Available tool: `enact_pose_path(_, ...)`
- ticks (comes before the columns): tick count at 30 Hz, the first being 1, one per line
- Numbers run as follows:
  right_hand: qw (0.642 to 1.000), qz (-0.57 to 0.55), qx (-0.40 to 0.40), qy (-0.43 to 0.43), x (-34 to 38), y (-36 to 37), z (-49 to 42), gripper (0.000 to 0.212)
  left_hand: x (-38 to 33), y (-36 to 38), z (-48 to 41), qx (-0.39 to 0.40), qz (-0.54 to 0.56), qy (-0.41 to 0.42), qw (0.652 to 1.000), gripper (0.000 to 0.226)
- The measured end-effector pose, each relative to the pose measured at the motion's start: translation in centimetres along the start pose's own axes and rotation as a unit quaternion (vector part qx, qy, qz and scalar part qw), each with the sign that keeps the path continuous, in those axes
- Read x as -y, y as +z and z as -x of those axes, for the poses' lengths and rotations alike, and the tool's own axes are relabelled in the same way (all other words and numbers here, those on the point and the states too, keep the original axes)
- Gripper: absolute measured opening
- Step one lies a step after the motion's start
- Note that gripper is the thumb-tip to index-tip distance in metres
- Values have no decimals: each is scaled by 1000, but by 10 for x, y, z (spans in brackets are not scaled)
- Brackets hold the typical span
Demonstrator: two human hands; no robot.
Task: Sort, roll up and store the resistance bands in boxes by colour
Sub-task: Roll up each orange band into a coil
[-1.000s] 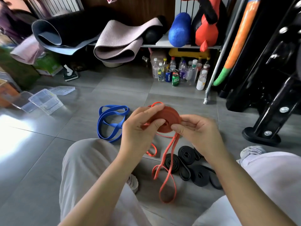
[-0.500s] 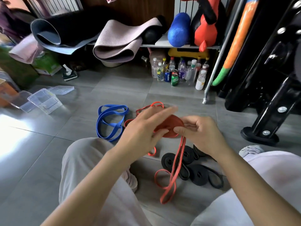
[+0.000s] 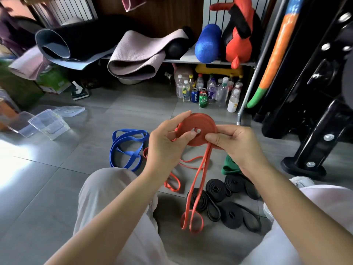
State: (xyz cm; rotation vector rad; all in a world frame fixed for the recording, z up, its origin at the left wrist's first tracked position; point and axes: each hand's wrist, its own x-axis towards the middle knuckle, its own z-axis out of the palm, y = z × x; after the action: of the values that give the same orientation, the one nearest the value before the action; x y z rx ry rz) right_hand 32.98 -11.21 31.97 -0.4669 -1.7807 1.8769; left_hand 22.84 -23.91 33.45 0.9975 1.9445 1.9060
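Both hands hold a red resistance band (image 3: 198, 127) wound into a flat coil above the floor. My left hand (image 3: 168, 142) pinches the coil's left side, thumb on its face. My right hand (image 3: 235, 142) grips the right side where the loose tail leaves. That tail (image 3: 198, 180) hangs down to a loop near my knees. A second red band (image 3: 172, 183) lies on the tiles. A loose blue band (image 3: 126, 148) lies to the left. Several rolled black bands (image 3: 225, 203) lie lower right, with a green band (image 3: 230, 166) beside my right wrist.
Clear plastic boxes (image 3: 48, 123) and a lid (image 3: 69, 110) stand on the floor at far left. Bottles and cans (image 3: 208, 92) cluster under a shelf (image 3: 210, 62) holding rolled mats. A black machine base (image 3: 303, 165) stands at right. My legs frame the bottom of the view.
The coil has been turned and lifted a little, so its flat face with the centre hole now faces me. The hanging tail has shifted, and a green band now shows by my right wrist.
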Motion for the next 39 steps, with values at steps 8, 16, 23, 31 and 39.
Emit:
enact_pose_path(8, 986, 165, 37, -15, -8, -32, -30, 31, 20, 14, -32, 116, -226, 44, 966, 36)
enact_pose_path(16, 987, 150, 32, 49, -38, -56, -49, 27, 68, 30, -61, 281, -355, 219, 864, 46)
enact_pose_path(23, 991, 121, 25, 53, -50, -58, -57, 24, 76, 36, -56, 143, -205, 69, 966, 52)
enact_pose_path(31, 999, -4, -16, 52, -54, -53, -54, 23, 65, 47, -53, 24, 30, -69, 997, 51)
enact_pose_path(39, 997, 17, -52, 47, -54, -54, -44, 19, 68, 56, -46, 66, 16, -39, 997, 48)
